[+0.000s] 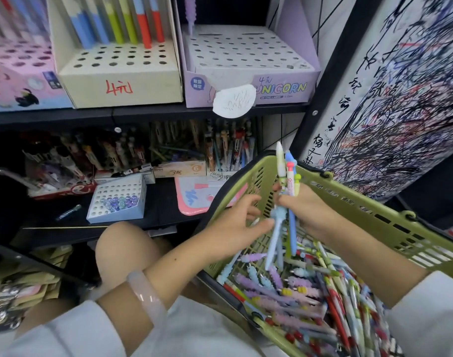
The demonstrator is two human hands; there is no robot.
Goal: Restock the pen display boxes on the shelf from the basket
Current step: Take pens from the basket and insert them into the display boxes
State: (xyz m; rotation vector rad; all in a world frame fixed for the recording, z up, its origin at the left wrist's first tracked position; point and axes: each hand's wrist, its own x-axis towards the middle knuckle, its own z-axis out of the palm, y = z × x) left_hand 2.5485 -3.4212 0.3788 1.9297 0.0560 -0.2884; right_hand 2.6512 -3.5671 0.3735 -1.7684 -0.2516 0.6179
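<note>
A green plastic basket (390, 222) full of loose pens (310, 295) rests on my lap at the lower right. My right hand (307, 210) grips a small bunch of pens (288, 173) upright above the basket. My left hand (235, 228) pinches a light blue pen (274, 240) whose lower end points down into the basket. On the upper shelf stands the purple unicorn display box (248, 70), nearly empty, with a single purple pen (190, 14) at its back left. Beside it is a cream display box (117, 73) holding coloured pens in its back rows.
A pink display box (17, 70) stands at the upper left. The lower shelf holds crowded pen boxes (220, 148), a small white tray with blue beads (117, 199) and a pink pad (194, 197). A scribbled test-paper panel (390, 94) rises on the right. My knee (122, 251) is below the shelf.
</note>
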